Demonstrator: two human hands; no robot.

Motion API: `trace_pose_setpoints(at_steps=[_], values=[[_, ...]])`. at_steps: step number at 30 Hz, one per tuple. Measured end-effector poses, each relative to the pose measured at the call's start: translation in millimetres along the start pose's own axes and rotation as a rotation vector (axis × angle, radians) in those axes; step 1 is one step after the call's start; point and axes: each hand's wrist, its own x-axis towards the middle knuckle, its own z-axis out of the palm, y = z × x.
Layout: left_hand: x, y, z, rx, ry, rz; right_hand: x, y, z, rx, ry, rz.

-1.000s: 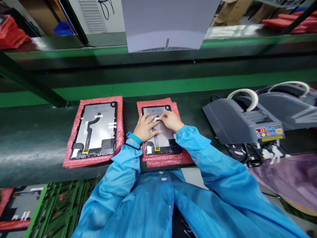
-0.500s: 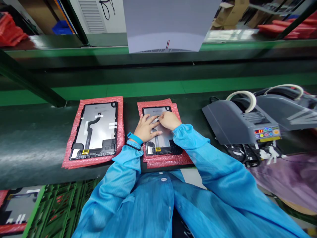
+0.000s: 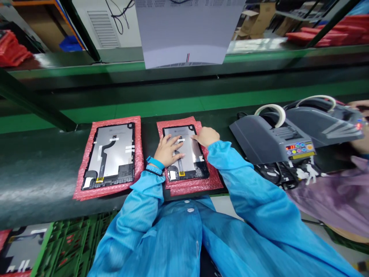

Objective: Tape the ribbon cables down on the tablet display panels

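Note:
My left hand (image 3: 167,151) lies with fingers spread over the left part of a tablet screen panel (image 3: 188,157), back side up. Its fingertips rest beside a dark flex cable (image 3: 180,165) and a small white tape strip near the cable's upper end. At the panel's upper right edge is my right hand (image 3: 208,136), fingers curled in and one digit pointing onto the silver back; whatever it may pinch is hidden. Pink bubble-wrap sheets (image 3: 215,184) lie under the panel. To the left, a similar panel (image 3: 119,154) with several white tape strips rests on its own pink bubble wrap (image 3: 139,154).
A grey tape dispenser (image 3: 268,140) with a lit display stands to the right, another dispenser (image 3: 319,123) behind it. A co-worker's hand (image 3: 361,140) is at the far right. Below left are green crates (image 3: 69,246). A white board (image 3: 187,34) hangs ahead.
My right hand has moved right, from the cable's upper end to the panel's right edge. My left hand stays spread on the panel. A co-worker's hands have appeared at the far right.

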Motion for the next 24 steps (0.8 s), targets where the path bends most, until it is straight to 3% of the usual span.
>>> trace_pose_setpoints(at_steps=[2,4,5,7,9,11,16,21,24], values=[[0.5,0.5,-1.5,0.016,-0.002,0.024,-20.8,34.5,2.9,0.216,0.101,-0.041],[1.1,0.3,-2.1,0.021,-0.002,0.054,-52.0,77.3,9.8,0.573,0.154,-0.025],[1.4,-0.1,-1.9,0.021,0.008,0.065,-69.8,99.5,13.7,0.761,0.200,0.043],[2.1,-1.8,-0.9,0.025,0.044,0.078,-104.5,140.3,19.4,1.040,0.422,0.240],[3.8,-4.4,0.6,0.037,0.080,0.092,-130.4,172.1,19.6,1.212,0.650,0.403],[6.1,-6.5,1.5,0.053,0.103,0.099,-142.4,193.7,13.4,1.313,0.774,0.494],[7.9,-3.0,-1.4,0.101,0.101,0.093,-129.8,214.1,-8.3,1.463,0.733,0.549],[7.8,7.0,-9.0,0.130,0.163,0.062,-124.2,217.5,-5.7,1.399,0.910,0.443],[12.4,17.3,-14.6,0.110,0.234,0.050,-127.2,221.4,0.7,1.380,0.923,0.435]])
